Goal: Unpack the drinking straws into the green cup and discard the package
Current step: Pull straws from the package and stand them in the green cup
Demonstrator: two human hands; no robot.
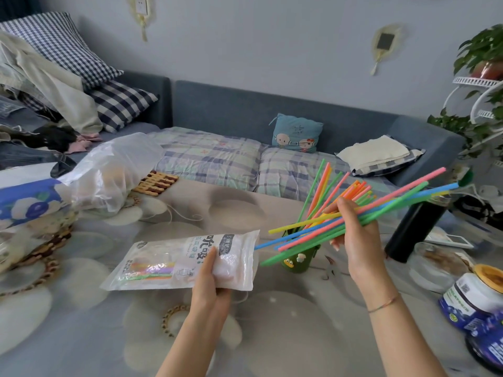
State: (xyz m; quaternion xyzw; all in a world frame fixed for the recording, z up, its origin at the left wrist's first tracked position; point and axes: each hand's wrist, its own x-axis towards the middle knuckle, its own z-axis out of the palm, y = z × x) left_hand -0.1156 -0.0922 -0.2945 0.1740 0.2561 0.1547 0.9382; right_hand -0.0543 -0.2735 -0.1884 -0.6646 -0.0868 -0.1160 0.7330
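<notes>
Clamping near-level straws (392,204), right hand (353,235) has the cup (296,263) just below-left; left hand (209,281) holds the package (168,265).

straw package (163,257) with large Chinese characters including 吸, jar label (461,296) QR code, lettering unreadable

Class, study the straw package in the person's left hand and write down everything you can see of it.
The package is a flat pouch of clear, glossy plastic with a whitish panel and dark printed characters. Coloured stripes show at its left end; whether print or contents, I cannot tell. It is held roughly level over the table, long side across the view. The left hand grips its right part, thumb on top.
</notes>
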